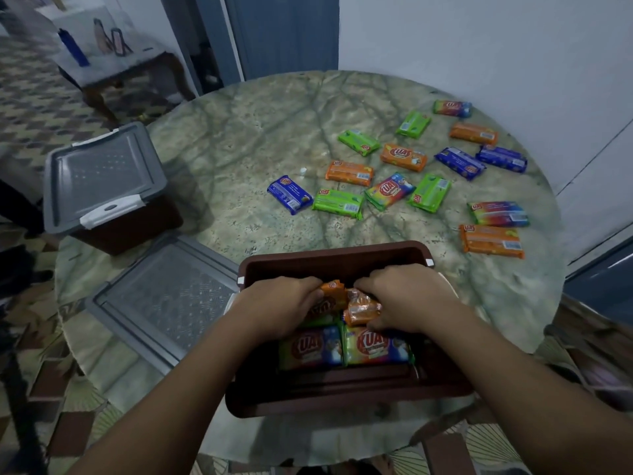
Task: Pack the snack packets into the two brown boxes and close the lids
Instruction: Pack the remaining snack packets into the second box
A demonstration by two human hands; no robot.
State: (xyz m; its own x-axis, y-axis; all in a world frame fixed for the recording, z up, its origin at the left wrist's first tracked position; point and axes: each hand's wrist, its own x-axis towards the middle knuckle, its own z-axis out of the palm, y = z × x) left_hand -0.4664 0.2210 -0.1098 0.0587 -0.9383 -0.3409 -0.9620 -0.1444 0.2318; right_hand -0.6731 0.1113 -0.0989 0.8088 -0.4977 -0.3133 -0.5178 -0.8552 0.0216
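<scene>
An open brown box (334, 257) stands at the table's near edge with several snack packets inside. Both my hands reach into it. My left hand (274, 308) grips an orange packet (330, 296) at the box's far side. My right hand (406, 296) grips another orange packet (361, 310) beside it. Two rainbow-coloured packets (342, 347) lie flat below my hands. The box's grey lid (164, 296) lies on the table to the left. A second brown box (113, 231) stands further left with its grey lid (99, 176) on.
Several loose packets in blue, green, orange and rainbow colours (404, 176) are scattered over the far right of the round marble table (246, 138). A white wall rises behind the table. A small side table with a blue bottle (73, 48) stands far left.
</scene>
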